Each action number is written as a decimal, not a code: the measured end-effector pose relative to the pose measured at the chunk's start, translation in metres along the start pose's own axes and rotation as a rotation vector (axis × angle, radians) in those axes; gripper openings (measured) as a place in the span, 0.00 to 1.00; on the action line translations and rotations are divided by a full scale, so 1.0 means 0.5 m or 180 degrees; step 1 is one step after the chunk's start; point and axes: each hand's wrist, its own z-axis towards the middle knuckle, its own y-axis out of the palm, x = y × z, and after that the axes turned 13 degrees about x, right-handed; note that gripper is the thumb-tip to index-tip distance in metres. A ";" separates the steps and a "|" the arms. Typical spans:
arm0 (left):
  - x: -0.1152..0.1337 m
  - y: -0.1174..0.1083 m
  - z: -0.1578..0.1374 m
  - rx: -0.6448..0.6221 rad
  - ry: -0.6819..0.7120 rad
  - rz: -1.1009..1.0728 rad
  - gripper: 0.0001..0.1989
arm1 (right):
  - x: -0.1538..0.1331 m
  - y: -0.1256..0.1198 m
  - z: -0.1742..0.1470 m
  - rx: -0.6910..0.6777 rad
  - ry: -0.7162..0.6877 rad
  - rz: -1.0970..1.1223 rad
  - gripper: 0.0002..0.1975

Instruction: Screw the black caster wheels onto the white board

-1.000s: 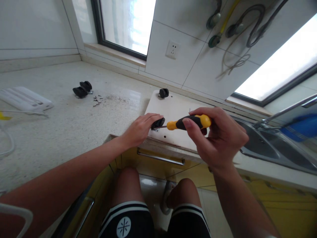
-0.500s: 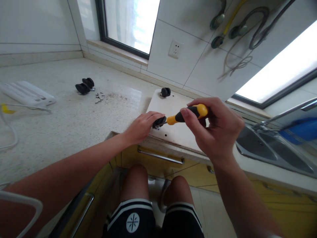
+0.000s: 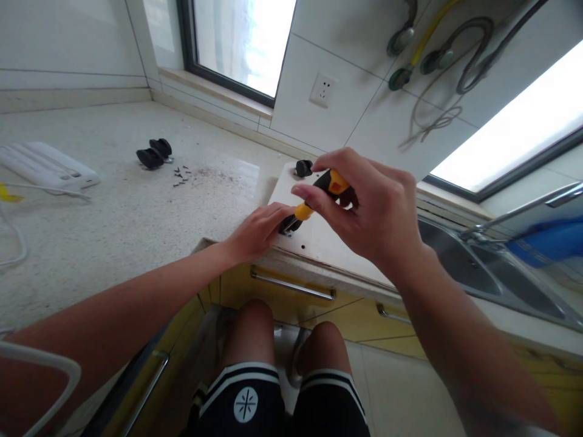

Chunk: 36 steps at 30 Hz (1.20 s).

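Note:
My right hand (image 3: 368,203) is wrapped round the yellow and black handle of a screwdriver (image 3: 304,210). Its shaft slants down to the metal plate of a black caster wheel (image 3: 288,224) at the near left corner of a white board (image 3: 328,240). My left hand (image 3: 260,232) grips this caster from the left, fingertips over it. Another black caster (image 3: 303,168) stands at the board's far left corner. Loose casters (image 3: 153,154) and several small screws (image 3: 181,175) lie on the counter to the left.
A white power bank (image 3: 50,167) with a cable lies at the counter's left. On the right is a steel sink (image 3: 483,267) with a blue item beside it. Drawer handles (image 3: 292,284) stick out below the counter edge. Pipes and a socket (image 3: 323,89) are on the tiled wall.
My right hand has moved left with the screwdriver, which now stands more steeply over the caster. My left hand stays at the caster.

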 end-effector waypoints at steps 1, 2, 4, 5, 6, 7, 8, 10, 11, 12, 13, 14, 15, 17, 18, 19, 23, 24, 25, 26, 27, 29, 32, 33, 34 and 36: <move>-0.001 0.001 -0.001 0.0005 -0.0006 0.0021 0.23 | 0.001 -0.008 0.007 -0.0276 -0.0040 0.0072 0.18; -0.002 0.002 -0.003 0.0011 -0.0022 0.0047 0.22 | 0.002 -0.015 0.014 -0.0525 -0.0096 0.0160 0.21; -0.004 0.002 -0.004 -0.0005 -0.0064 0.0089 0.21 | 0.007 -0.020 0.021 -0.0727 -0.0177 0.0183 0.23; -0.005 0.002 -0.004 -0.0011 -0.0067 0.0081 0.22 | 0.012 -0.018 0.022 -0.0643 -0.0200 0.0086 0.20; -0.005 0.001 -0.004 -0.0009 -0.0055 0.0054 0.23 | 0.016 -0.012 0.023 -0.0489 -0.0210 -0.0064 0.19; -0.006 0.001 -0.003 0.0000 -0.0036 0.0017 0.24 | 0.022 -0.005 0.023 -0.0317 -0.0223 -0.0224 0.22; -0.006 0.000 -0.003 0.0005 -0.0016 -0.0017 0.25 | 0.026 0.002 0.023 -0.0193 -0.0248 -0.0355 0.26; -0.006 0.000 -0.002 0.0014 -0.0003 -0.0036 0.26 | 0.034 0.012 0.027 -0.0217 -0.0365 -0.0470 0.28; -0.006 -0.001 -0.002 0.0004 -0.0014 -0.0014 0.26 | 0.036 0.014 0.031 -0.0342 -0.0442 -0.0459 0.25; -0.007 -0.001 -0.003 0.0001 -0.0025 0.0019 0.26 | 0.037 0.014 0.036 -0.0484 -0.0521 -0.0409 0.22; -0.007 -0.001 -0.003 0.0005 -0.0034 0.0050 0.26 | 0.037 0.012 0.041 -0.0623 -0.0592 -0.0319 0.19; -0.006 0.000 -0.004 0.0014 -0.0042 0.0073 0.26 | 0.037 0.009 0.047 -0.0757 -0.0640 -0.0194 0.17; -0.006 0.000 -0.004 0.0024 -0.0053 0.0088 0.26 | 0.037 0.006 0.052 -0.0892 -0.0665 -0.0043 0.16; -0.005 -0.001 -0.004 0.0025 -0.0066 0.0095 0.25 | 0.038 0.004 0.060 -0.1150 -0.0662 0.0209 0.19; -0.005 -0.001 -0.004 0.0022 -0.0069 0.0099 0.25 | 0.040 0.005 0.063 -0.1234 -0.0643 0.0239 0.19; -0.005 -0.001 -0.003 0.0015 -0.0069 0.0107 0.25 | 0.042 0.007 0.066 -0.1237 -0.0618 0.0191 0.19; -0.009 0.001 -0.006 0.0061 -0.0061 0.0205 0.20 | 0.049 0.014 0.078 -0.0970 -0.0610 -0.0100 0.21; -0.010 0.002 -0.006 0.0070 -0.0059 0.0232 0.20 | 0.048 0.011 0.083 -0.1090 -0.0681 -0.0053 0.22; -0.012 0.002 -0.007 0.0078 -0.0045 0.0250 0.20 | 0.046 0.006 0.089 -0.1294 -0.0783 0.0013 0.23; -0.013 0.002 -0.007 0.0086 -0.0022 0.0265 0.20 | 0.041 0.000 0.094 -0.1515 -0.0892 0.0040 0.23; -0.013 0.003 -0.007 0.0093 0.0013 0.0274 0.20 | 0.035 -0.007 0.099 -0.1705 -0.0978 -0.0012 0.22; -0.012 0.002 -0.006 0.0137 0.0100 0.0289 0.17 | 0.016 -0.019 0.109 -0.1892 -0.0965 -0.0401 0.23; -0.011 0.002 -0.004 0.0182 0.0091 0.0318 0.12 | -0.012 -0.028 0.120 -0.2069 -0.0756 -0.0957 0.27; -0.011 0.002 -0.005 0.0186 0.0048 0.0325 0.11 | -0.018 -0.029 0.123 -0.2182 -0.0768 -0.0911 0.26; -0.012 0.002 -0.006 0.0184 -0.0003 0.0337 0.11 | -0.022 -0.028 0.124 -0.2286 -0.0830 -0.0769 0.24; -0.016 0.002 -0.009 0.0163 -0.0069 0.0390 0.11 | -0.027 -0.024 0.121 -0.2346 -0.0904 -0.0516 0.20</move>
